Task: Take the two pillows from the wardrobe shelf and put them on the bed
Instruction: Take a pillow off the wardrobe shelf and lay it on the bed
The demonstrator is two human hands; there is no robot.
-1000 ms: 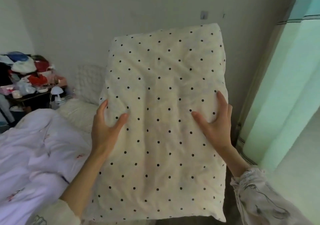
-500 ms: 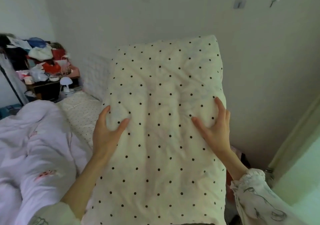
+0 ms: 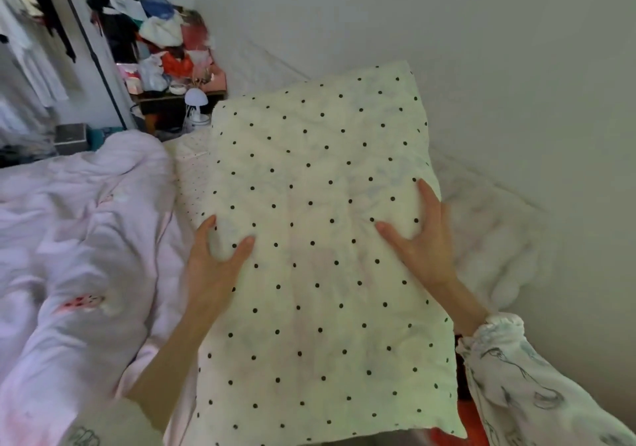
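A cream pillow with black dots [image 3: 316, 225] fills the middle of the head view, held up over the bed. My left hand [image 3: 213, 263] grips its left edge and my right hand [image 3: 420, 239] grips its right edge, thumbs on the front. Below and to the left lies the bed [image 3: 191, 167] with a dotted sheet at its head. A second pillow is not visible; the wardrobe shelf is out of view.
A rumpled pale pink duvet [image 3: 79, 239] covers the bed's left part. A white padded headboard [image 3: 495, 239] lines the wall at right. A cluttered side table [image 3: 172, 67] with a small white lamp [image 3: 196, 101] stands beyond the bed, hanging clothes [image 3: 27, 50] at far left.
The view has swung left and down toward the bed; the curtain at right has left the view. The pillow stays in both hands and sits lower over the bed's head.
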